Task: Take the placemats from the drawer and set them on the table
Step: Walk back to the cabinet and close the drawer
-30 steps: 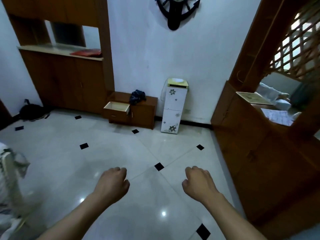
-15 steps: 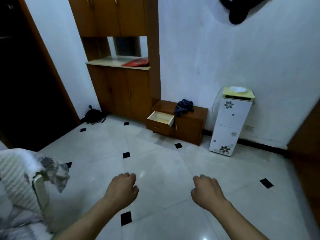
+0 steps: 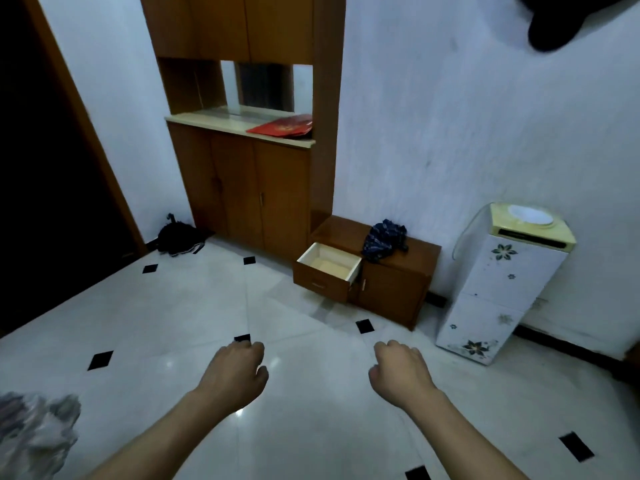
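Observation:
A low brown cabinet (image 3: 394, 292) stands against the white wall ahead, and its left drawer (image 3: 327, 271) is pulled out. The drawer's pale inside shows a flat tan bottom; I cannot tell whether a placemat lies there. My left hand (image 3: 235, 372) and my right hand (image 3: 400, 370) hang over the white floor well short of the drawer, both with fingers curled in and nothing in them. No table is in view.
A tall wooden cupboard (image 3: 249, 188) with a red item (image 3: 282, 126) on its counter stands left of the drawer. A dark cloth (image 3: 384, 239) lies on the low cabinet. A white floral water dispenser (image 3: 498, 289) stands right. A black bag (image 3: 176, 235) sits by the dark doorway.
My view has swung left and moved closer to the cabinet, so the open drawer looks larger and more central. Both hands stay curled and empty in front of me.

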### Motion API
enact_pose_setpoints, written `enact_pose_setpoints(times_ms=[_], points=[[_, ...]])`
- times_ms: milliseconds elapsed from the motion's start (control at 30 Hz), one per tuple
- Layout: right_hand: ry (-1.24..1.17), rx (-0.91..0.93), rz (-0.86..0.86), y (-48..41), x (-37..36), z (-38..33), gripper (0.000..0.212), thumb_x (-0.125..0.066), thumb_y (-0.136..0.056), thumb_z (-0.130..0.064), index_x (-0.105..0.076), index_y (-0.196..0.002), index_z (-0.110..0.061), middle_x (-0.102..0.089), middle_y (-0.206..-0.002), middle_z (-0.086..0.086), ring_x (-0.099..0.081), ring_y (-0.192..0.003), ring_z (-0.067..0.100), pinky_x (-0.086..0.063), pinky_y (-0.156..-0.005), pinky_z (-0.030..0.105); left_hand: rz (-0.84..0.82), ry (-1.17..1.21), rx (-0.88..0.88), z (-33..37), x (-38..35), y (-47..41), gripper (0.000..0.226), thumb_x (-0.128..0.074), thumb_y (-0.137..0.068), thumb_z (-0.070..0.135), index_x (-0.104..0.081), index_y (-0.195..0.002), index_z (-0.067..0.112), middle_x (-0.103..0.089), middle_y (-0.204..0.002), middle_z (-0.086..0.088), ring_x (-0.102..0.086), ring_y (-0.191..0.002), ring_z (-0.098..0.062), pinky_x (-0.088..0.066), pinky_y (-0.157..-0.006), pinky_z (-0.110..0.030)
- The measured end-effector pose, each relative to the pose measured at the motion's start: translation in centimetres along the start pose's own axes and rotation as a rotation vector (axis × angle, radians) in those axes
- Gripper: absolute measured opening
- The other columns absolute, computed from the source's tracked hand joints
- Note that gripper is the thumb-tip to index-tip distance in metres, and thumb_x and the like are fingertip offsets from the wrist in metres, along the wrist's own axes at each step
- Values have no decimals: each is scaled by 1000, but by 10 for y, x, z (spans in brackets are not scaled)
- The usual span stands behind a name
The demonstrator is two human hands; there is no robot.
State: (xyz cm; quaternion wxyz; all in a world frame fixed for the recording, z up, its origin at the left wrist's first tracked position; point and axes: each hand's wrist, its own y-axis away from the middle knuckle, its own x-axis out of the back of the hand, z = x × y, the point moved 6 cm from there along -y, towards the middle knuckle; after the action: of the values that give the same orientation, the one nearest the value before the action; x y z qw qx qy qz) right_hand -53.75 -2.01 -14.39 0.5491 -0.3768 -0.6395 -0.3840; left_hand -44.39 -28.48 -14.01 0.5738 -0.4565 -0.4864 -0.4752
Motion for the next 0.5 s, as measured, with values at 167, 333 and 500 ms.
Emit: enact_pose_setpoints(times_ms=[167, 333, 500], points=[[-11, -79, 1, -102, 19, -5, 6, -45, -84, -21, -40, -85, -18, -61, -102, 9, -57, -90, 29, -33, -74, 37, -19, -2, -113, -30, 4, -126, 23, -45, -81, 35, -56, -85, 15, -61, -83, -3, -57, -79, -23, -42, -68, -34], [-13, -142, 11, -189, 28, 3, 5, -45, -84, -24, -42, -86, -20, -51, -87, 5, -43, -74, 24, -30, -70, 35, 5, 35, -160, -43, 15, -229, 18, -49, -87, 33, -56, -89, 16, -60, -86, -3, -45, -73, -18, -35, -67, -31], [-48, -162, 16, -286, 20, 21, 8, -47, -84, -23, -39, -83, -20, -48, -84, 4, -49, -78, 25, -29, -69, 32, -10, 39, -180, -50, 3, -329, 19, -47, -90, 34, -55, -96, 17, -60, -93, -2, -40, -78, -15, -33, -72, -28]])
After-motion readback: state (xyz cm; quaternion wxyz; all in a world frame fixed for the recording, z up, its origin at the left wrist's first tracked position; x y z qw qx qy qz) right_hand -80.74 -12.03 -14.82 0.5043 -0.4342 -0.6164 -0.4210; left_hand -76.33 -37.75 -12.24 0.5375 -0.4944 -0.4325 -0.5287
